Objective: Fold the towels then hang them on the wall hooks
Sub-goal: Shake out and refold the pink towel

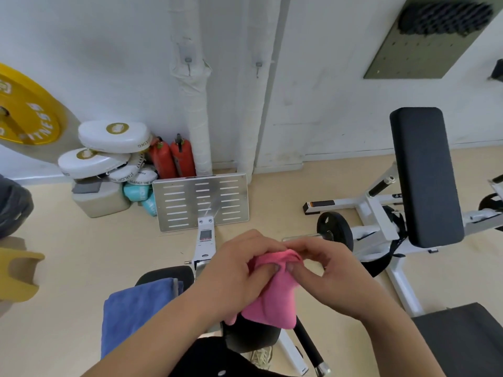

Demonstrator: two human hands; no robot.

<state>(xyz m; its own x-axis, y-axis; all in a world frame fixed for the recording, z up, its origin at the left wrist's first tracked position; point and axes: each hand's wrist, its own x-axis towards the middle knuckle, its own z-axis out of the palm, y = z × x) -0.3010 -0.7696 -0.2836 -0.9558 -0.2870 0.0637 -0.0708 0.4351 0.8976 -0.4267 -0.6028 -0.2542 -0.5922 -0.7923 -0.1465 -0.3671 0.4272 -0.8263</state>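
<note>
White-painted wall and pale beige floor frame this gym corner. Two small metal wall hooks (187,61) sit bare in the upper middle of the frame, one on a wrapped white pipe (197,126) and one just to its right.

Low in the centre, a small pink cloth towel (275,300) is held up in the air between both hands. The left hand (239,270) and the right hand (329,270) each have fingers curled in, pinching the bunched top edge close together while the rest hangs down. That grip looks meant to bring the corners together for a fold. A blue terry towel (136,314) lies draped over a black padded seat (163,273) at lower left, apparently waiting its turn.

Between the person and the hooks stands a slotted silver metal footplate (201,200) on its white frame, likely forcing a reach or a step around. Two red fire extinguishers (174,159) and stacked white boxing pads (114,137) crowd the pipe's base, a yellow weight plate (30,112) leans at far left, and a black upholstered backrest (424,175) rises at right.
</note>
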